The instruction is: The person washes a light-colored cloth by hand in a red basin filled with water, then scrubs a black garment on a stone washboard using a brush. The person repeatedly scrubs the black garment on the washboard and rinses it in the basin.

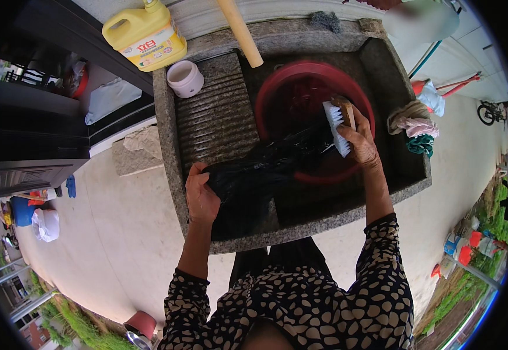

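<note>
My left hand [202,195] grips one end of a wet black garment [265,169], which stretches from the ridged washboard slab [216,116] across to a red basin [265,96]. Over the basin's right side, my right hand [359,140] is closed around a scrub brush [338,125] with a wooden back and white bristles. The bristles face left, beside the garment's far end; whether they touch it I cannot tell. Dark water seems to lie in the basin, which stands in the deeper part of a stone sink [324,217].
On the sink's left corner stand a yellow detergent jug [146,38] and a small white pot [185,79]. A bamboo pole [240,32] leans over the back edge. Rags [414,122] hang on the right rim, and a dark scouring pad [326,21] lies at the back.
</note>
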Motion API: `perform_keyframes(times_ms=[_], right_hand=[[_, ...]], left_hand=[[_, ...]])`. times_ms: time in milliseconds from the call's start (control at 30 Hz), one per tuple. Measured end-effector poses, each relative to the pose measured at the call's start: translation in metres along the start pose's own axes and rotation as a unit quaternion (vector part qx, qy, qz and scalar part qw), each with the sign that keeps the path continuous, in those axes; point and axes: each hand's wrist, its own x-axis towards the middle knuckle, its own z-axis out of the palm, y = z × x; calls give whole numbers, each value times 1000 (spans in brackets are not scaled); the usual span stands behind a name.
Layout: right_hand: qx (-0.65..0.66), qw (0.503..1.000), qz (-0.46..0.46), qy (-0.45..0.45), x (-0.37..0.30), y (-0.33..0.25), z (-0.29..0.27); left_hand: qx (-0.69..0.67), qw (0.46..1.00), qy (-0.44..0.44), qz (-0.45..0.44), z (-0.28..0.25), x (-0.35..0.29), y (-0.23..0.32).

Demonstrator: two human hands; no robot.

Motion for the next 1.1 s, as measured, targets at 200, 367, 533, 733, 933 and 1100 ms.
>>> perform_keyframes(times_ms=[200,367,533,733,933,1100], right_hand=[[-54,992,-110,-20,-5,-21,12],[-97,974,-166,-117,65,-58,128],[-396,871,-290,13,76,3,205],[-456,736,-460,-198,0,109,225],[-567,765,-300,55,143,126,204],[-405,826,-336,-201,41,121,230]], left_hand=[[430,891,-85,-117,-17,-60,23],[95,975,203,-7,-48,-78,-20],[134,942,306,-41,-37,-56,-38],[186,950,249,-20,-46,-63,-47],[102,951,291,-39,-50,-65,-57],[73,943,321,-52,-43,-67,-47]])
